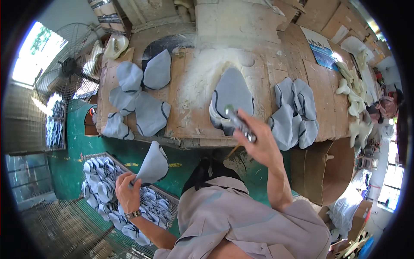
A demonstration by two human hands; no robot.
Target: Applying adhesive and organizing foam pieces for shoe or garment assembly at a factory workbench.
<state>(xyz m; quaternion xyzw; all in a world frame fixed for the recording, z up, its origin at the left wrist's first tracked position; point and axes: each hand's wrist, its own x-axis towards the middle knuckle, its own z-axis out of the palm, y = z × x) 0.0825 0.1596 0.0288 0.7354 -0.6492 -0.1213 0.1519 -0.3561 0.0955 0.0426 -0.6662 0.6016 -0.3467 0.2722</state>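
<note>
My left hand is closed on a grey fabric piece with black edging, held up off the table's front edge at the left. In my right hand is a silver metal hand tool with a greenish tip, its exact kind unclear. The tool is over the lower part of another grey teardrop-shaped piece. That piece lies on a pale form near the front edge of the cardboard-covered table. Whether the tool touches it, I cannot tell.
Several grey pieces lie at the table's left, and a group at its right. Below, a wire rack bears many similar pieces. A cardboard box stands at the right, cream moulded parts beyond, a fan at far left.
</note>
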